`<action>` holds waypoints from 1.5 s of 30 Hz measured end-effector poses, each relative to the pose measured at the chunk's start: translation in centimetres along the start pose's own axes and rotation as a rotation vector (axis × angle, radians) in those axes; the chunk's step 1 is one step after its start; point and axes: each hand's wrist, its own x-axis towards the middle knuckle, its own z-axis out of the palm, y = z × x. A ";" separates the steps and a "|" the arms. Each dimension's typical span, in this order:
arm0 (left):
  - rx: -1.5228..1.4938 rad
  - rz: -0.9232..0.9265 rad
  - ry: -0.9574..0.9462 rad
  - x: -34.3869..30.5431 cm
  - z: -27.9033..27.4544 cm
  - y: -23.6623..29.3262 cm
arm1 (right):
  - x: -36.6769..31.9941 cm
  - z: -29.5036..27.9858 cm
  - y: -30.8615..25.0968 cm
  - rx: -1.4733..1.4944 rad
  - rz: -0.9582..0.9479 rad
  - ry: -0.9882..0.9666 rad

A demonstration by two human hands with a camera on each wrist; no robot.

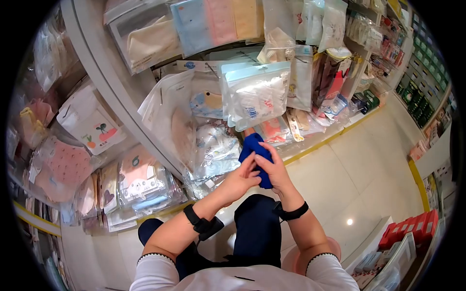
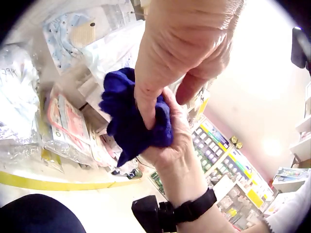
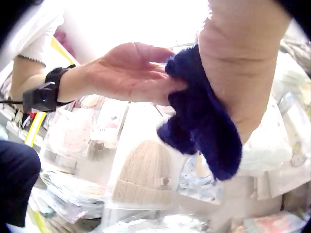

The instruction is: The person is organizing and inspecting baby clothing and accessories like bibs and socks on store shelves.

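Observation:
Both hands meet on a dark blue knitted cloth point(image 1: 253, 148) held in front of the shop shelf. My right hand point(image 1: 269, 164) grips it from the right, fingers curled round the bunched fabric. The fingertips of my left hand point(image 1: 251, 169) pinch the lower left of the cloth. In the left wrist view the left hand point(image 2: 148, 104) presses a finger into the blue cloth point(image 2: 127, 116), with the right hand point(image 2: 175, 145) cupped behind it. The right wrist view shows the cloth point(image 3: 204, 116) hanging from the right hand point(image 3: 238, 82), while the left hand point(image 3: 131, 73) reaches in with its palm showing.
A curved white shelf point(image 1: 104, 72) is packed with bagged baby clothes point(image 1: 255, 94). A cream knit hat in a clear bag point(image 3: 143, 177) hangs below the hands. A yellow strip point(image 1: 335, 138) edges the tiled floor. Red boxes point(image 1: 407, 228) stand at the lower right.

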 end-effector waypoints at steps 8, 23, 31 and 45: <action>0.482 0.067 0.215 -7.1 -5.2 9.7 | -1.5 -5.8 -4.4 0.359 0.146 -0.105; 0.411 0.532 0.460 5.9 -8.1 4.6 | 2.4 -7.2 -1.6 0.558 0.223 0.057; 0.927 0.727 0.796 12.0 -5.9 6.7 | 1.4 -4.4 -3.7 0.418 0.130 0.135; 0.564 1.020 0.622 14.4 -5.5 8.0 | 2.0 -3.4 -11.7 -0.006 -0.006 0.251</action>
